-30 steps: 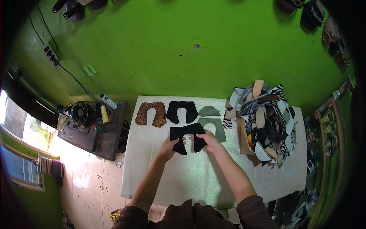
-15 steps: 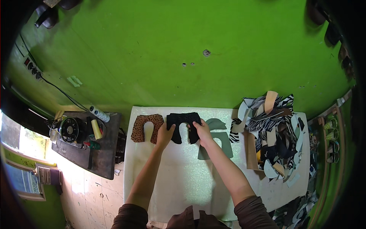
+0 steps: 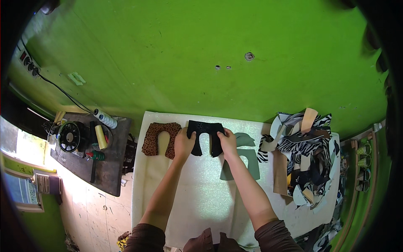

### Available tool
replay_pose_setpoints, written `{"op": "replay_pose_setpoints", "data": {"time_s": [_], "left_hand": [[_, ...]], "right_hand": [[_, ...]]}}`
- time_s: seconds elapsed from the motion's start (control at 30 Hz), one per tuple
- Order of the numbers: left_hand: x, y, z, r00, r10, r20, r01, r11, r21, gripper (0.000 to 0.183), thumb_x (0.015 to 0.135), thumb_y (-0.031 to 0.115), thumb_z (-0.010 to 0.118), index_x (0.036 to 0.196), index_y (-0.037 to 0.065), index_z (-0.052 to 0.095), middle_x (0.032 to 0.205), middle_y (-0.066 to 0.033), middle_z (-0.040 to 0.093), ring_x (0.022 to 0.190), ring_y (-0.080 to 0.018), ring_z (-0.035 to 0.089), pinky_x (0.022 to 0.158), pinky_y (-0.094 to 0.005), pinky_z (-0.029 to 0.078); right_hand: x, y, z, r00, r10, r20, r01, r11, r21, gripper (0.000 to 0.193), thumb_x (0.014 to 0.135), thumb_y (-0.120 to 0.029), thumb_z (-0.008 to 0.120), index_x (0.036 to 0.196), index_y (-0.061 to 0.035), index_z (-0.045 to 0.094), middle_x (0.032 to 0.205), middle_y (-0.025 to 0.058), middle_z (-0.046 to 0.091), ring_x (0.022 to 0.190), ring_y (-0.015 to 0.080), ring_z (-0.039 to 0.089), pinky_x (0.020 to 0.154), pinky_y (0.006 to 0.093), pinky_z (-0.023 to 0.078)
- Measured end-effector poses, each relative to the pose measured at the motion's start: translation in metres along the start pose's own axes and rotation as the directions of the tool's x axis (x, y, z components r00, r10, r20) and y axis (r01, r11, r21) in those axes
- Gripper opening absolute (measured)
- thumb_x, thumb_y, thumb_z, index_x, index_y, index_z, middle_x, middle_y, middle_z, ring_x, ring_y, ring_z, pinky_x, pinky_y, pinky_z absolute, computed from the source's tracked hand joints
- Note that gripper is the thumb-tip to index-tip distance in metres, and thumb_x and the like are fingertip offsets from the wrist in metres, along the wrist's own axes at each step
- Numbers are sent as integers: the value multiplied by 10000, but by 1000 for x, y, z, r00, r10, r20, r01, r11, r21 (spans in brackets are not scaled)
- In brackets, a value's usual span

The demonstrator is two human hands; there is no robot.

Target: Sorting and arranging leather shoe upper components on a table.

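Observation:
Both hands hold a black U-shaped stack of cut pieces [image 3: 205, 127], its opening toward me, over the far part of the white table. My left hand [image 3: 183, 143] closes on its left side, thumb on top. On the right side, my right hand [image 3: 228, 142] grips it in the same way. Just left of my left hand lies a brown-and-black patterned U-shaped stack [image 3: 150, 142]. Green cut pieces [image 3: 253, 164] lie by my right hand and partly under my right forearm. The undersides of the black stack and my fingers beneath it are hidden.
A cardboard box [image 3: 280, 174] on the right of the white table [image 3: 191, 214] overflows with zebra-print, black and pale scraps [image 3: 308, 140]. At left, a dark sewing-machine table [image 3: 111, 174] carries a black handwheel [image 3: 69, 137] and thread cones [image 3: 105, 119]. A green wall [image 3: 168, 71] stands behind.
The whole view has shifted and turned slightly. Both hands keep hold of the black stack, whose edges now look straighter and more even. The patterned and green pieces stay in place.

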State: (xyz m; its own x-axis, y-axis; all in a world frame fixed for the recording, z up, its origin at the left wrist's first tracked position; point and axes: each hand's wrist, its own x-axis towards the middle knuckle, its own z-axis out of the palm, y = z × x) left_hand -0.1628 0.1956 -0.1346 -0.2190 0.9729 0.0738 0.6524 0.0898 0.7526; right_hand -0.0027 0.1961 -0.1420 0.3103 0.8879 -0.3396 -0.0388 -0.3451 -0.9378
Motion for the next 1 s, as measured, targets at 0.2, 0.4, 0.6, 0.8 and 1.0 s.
{"op": "replay_pose_setpoints", "data": {"time_s": [0.2, 0.4, 0.6, 0.8, 1.0], "left_hand": [[-4, 5, 0, 978, 197, -74, -161, 928, 336, 626, 731, 301, 639, 1213, -20, 401, 1164, -201, 438, 1052, -360, 445, 867, -413, 397], [-10, 2, 15, 975, 201, 99, -224, 866, 446, 721, 698, 302, 662, 1273, 8, 340, 1231, -199, 357, 1046, -354, 424, 867, -415, 382], [-15, 5, 30, 966, 259, 13, -226, 816, 532, 591, 739, 239, 622, 1241, 20, 402, 1235, -193, 389, 1028, -321, 439, 831, -390, 384], [-34, 6, 35, 956, 292, 4, -252, 818, 517, 566, 799, 280, 540, 1258, -14, 388, 1331, -218, 313, 1159, -350, 359, 925, -424, 319], [-50, 0, 42, 964, 266, 24, -228, 772, 593, 546, 866, 315, 405, 1303, -9, 352, 1425, -138, 227, 1325, -240, 194, 1065, -432, 124]], "right_hand": [[-16, -26, -16, 946, -317, -66, 232, 806, -545, 294, 786, -163, 539, 1050, -32, 546, 903, 134, 564, 806, 287, 557, 713, 374, 447], [-23, -23, 9, 676, -674, 298, 640, 336, -691, 433, 751, -166, 571, 1162, -53, 497, 1082, 186, 491, 1017, 348, 461, 860, 412, 400], [-3, 6, 9, 566, -682, 464, 704, 106, -702, 440, 725, -117, 568, 1163, -96, 530, 1265, 125, 437, 1161, 326, 405, 952, 451, 347], [1, 13, 11, 594, -661, 459, 701, 147, -697, 404, 758, -116, 539, 1161, -97, 539, 1238, 105, 486, 1153, 314, 438, 948, 452, 358], [-3, 13, 13, 620, -643, 450, 668, 131, -733, 406, 789, -148, 517, 1193, -108, 516, 1263, 102, 468, 1204, 298, 395, 988, 488, 299]]}}
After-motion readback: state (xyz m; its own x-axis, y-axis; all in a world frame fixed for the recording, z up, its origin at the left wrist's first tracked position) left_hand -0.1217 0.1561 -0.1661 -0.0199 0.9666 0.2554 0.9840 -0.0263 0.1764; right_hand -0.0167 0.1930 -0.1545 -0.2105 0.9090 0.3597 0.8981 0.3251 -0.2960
